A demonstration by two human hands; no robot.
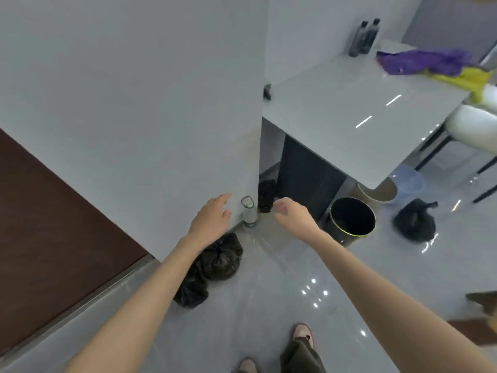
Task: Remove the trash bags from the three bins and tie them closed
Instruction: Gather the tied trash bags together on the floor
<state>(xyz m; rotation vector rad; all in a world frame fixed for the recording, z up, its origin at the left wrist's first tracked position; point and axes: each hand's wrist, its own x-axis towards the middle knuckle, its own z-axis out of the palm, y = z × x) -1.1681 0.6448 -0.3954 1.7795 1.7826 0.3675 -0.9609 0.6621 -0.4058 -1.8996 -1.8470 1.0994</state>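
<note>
Reaching forward, the left hand (212, 216) spreads straight, empty fingers before the wall (161, 103) corner, its forearm crossing above two full black bags (220, 258) on the floor (269, 305), a water bottle (249, 214) standing just beside them. The right hand (291, 214) hangs loosely curled, holding nothing. Farther right a black bin (352, 219) stands by the table (349, 117), a beige bin (382, 192) and a blue bin (410, 181) half hidden under its edge, a knotted bag (414, 222) beyond.
</note>
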